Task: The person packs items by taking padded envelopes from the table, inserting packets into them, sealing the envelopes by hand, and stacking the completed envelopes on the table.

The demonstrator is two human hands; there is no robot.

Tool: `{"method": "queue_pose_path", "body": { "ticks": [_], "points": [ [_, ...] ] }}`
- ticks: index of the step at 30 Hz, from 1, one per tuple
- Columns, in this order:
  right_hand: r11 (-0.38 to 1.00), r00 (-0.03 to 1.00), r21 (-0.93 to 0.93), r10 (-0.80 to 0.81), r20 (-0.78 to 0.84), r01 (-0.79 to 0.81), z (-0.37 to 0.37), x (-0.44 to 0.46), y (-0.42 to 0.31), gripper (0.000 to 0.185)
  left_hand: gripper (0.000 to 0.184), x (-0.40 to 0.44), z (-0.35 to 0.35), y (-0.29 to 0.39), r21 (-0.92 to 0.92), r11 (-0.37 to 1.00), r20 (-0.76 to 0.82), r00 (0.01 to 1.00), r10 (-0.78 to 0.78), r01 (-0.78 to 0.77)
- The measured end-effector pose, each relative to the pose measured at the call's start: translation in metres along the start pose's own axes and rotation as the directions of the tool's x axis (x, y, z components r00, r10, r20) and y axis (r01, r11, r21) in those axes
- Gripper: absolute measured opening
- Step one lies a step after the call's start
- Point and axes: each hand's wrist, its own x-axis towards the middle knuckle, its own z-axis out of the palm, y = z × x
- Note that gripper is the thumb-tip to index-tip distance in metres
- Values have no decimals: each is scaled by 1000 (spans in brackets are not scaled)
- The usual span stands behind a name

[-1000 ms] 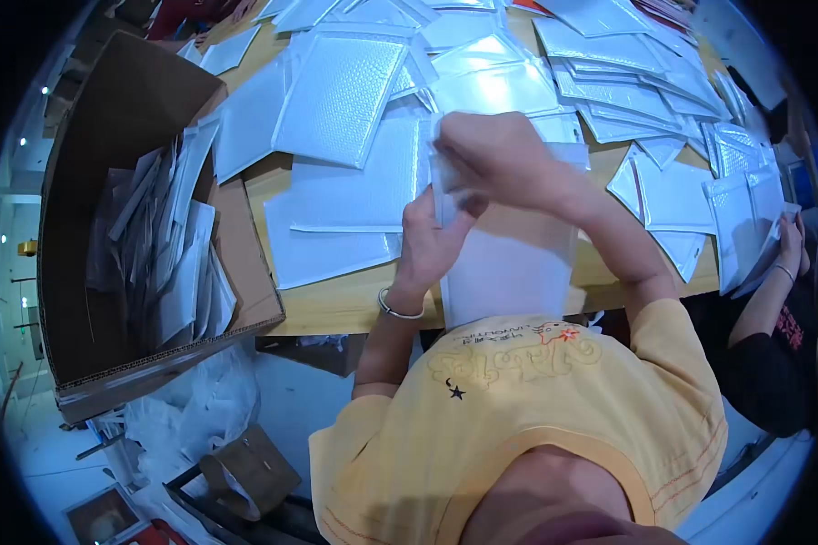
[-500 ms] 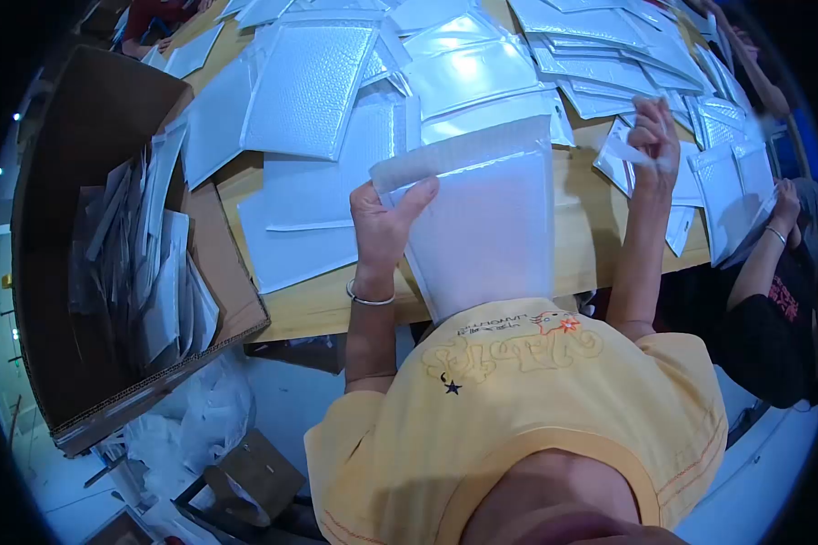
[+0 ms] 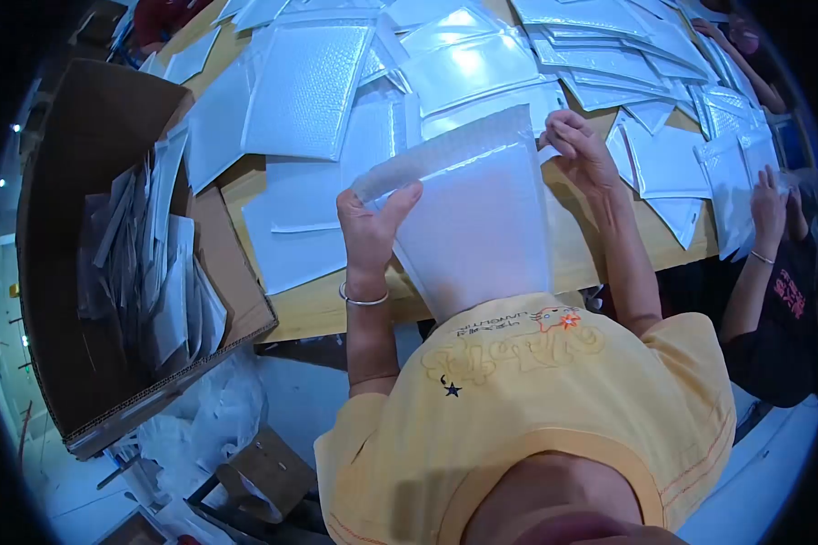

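A white bubble envelope (image 3: pixel 473 222) is held up in front of my chest, its flap edge at the top. My left hand (image 3: pixel 373 227) pinches its upper left corner, with the thumb across the front. Just past its upper right corner is my right hand (image 3: pixel 580 150), fingers curled together on a small white strip (image 3: pixel 549 154). That hand appears apart from the envelope. More white envelopes (image 3: pixel 309 86) lie on the wooden table (image 3: pixel 309 313) beyond both hands.
At the left stands an open cardboard box (image 3: pixel 236 236) with envelopes upright inside. Stacked envelopes (image 3: pixel 600 59) cover the table's back right. A co-worker's hands (image 3: pixel 768 204) are at the right edge, near other envelopes. Clear plastic bags (image 3: pixel 214 409) and a small carton (image 3: pixel 268 472) are below.
My right hand swung out right from the envelope's top with the strip, then came back left toward the envelope's corner. My left hand brought the envelope left and uncovered its front.
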Motion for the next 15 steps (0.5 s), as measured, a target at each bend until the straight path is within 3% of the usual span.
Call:
{"method": "queue_pose_path", "body": {
  "ticks": [4,6,7,9,15],
  "points": [
    [997,1000,-68,-31,-3,31,-5,-4,1,11,21,3,2,-4,-36,999,18,1000,-23,24],
    [998,989,-64,2,146,8,4,-7,-4,18,22,5,6,-5,-41,999,41,999,-19,20],
    [998,990,-67,0,142,10,17,-7,-2,18,22,6,7,-5,-38,999,51,999,-13,15],
    [888,960,-366,-247,131,278,44,-6,5,26,24,6,6,-4,-26,1000,63,998,-2,4],
    [806,922,-478,-201,331,348,43,6,1,31,25,9,3,8,152,977,90,986,138,-150]
  ]
}}
